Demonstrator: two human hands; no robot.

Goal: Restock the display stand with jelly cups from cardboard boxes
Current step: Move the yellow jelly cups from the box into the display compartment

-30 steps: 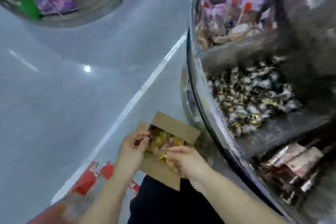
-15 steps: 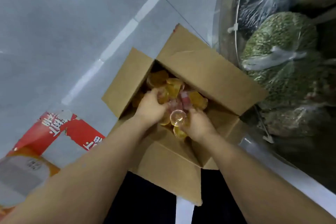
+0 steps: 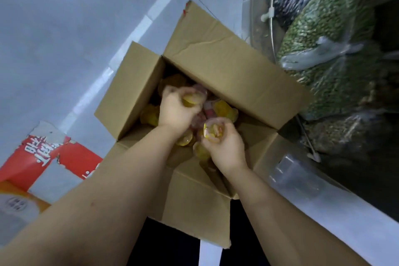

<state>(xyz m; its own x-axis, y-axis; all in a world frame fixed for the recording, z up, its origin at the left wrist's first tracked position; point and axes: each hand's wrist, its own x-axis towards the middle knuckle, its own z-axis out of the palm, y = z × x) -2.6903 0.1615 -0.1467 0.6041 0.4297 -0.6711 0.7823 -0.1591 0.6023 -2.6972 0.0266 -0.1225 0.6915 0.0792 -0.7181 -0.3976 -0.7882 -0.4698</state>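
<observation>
Here the jelly cups (image 3: 224, 110), mostly yellow with some pink, lie heaped inside the open cardboard box (image 3: 226, 67) on the floor (image 3: 64, 28). Both hands reach into the box: the left hand (image 3: 176, 112) has its fingers curled round a yellow cup, and the right hand (image 3: 224, 144) grips several cups bunched together. Left of the box lies a red-and-white carton (image 3: 43, 157); right of the box, bags of green beans (image 3: 328, 32) sit behind the display stand's clear wall (image 3: 257, 6).
</observation>
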